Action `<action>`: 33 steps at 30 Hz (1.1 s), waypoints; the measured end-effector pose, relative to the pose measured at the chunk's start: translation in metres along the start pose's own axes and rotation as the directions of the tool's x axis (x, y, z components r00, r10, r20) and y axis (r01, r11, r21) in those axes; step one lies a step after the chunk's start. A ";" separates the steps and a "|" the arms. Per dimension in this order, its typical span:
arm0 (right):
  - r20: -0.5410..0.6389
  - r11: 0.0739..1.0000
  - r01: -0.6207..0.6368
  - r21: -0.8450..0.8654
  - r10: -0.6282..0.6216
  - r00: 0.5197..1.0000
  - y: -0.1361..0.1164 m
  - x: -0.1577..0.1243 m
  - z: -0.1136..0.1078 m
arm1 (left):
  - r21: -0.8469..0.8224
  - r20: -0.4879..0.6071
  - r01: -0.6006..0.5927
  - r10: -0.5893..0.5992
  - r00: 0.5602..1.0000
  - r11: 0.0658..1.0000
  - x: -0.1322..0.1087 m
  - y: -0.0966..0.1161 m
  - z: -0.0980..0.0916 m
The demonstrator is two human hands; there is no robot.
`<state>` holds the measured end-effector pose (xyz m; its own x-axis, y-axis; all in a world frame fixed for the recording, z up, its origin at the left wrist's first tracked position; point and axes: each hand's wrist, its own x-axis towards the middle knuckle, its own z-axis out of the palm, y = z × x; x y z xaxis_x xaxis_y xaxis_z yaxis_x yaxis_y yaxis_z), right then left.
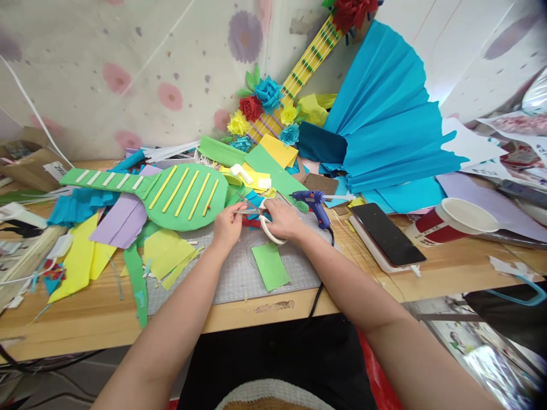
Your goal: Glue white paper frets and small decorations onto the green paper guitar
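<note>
White-handled scissors [273, 232] are in my right hand [280, 218], whose fingers wrap round the handles. The blades point left toward my left hand [228, 223]. That hand is closed, its fingertips pinched together at the blade tips; whatever it holds is too small to name. Just beyond my hands lie blue and red paper pieces. A green paper rectangle [270, 266] lies below the scissors on the grey cutting mat [237, 282]. To the left is a green paper guitar shape [186, 196] with yellow strips.
A blue glue gun [314, 205] stands right of my hands, its cable running off the front edge. Further right are a black phone [387, 233] and a paper cup [453, 219]. A yellow flowered guitar [305, 68] and blue pleated paper [388, 114] lean behind.
</note>
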<state>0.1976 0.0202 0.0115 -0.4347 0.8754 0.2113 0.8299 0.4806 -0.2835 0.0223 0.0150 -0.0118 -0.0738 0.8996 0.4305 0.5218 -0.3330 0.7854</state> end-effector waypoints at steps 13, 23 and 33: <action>0.179 0.978 -0.198 -0.066 0.207 0.962 0.025 0.000 -0.021 | 0.060 0.104 0.066 -0.072 0.992 0.996 -0.001 0.005 -0.004; 0.093 0.700 -0.155 0.698 0.126 0.988 -0.018 0.018 0.018 | 0.152 0.228 -0.096 0.059 0.972 0.984 -0.014 0.022 0.011; 0.045 0.796 -0.096 0.597 0.087 0.995 -0.015 0.013 0.024 | 0.015 0.232 0.117 -0.117 0.966 0.993 -0.021 0.036 0.021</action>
<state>0.1711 0.0255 -0.0039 -0.3759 0.9154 0.1439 0.4938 0.3293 -0.8048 0.0608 -0.0099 -0.0017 0.0646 0.9732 0.2207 0.5225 -0.2214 0.8234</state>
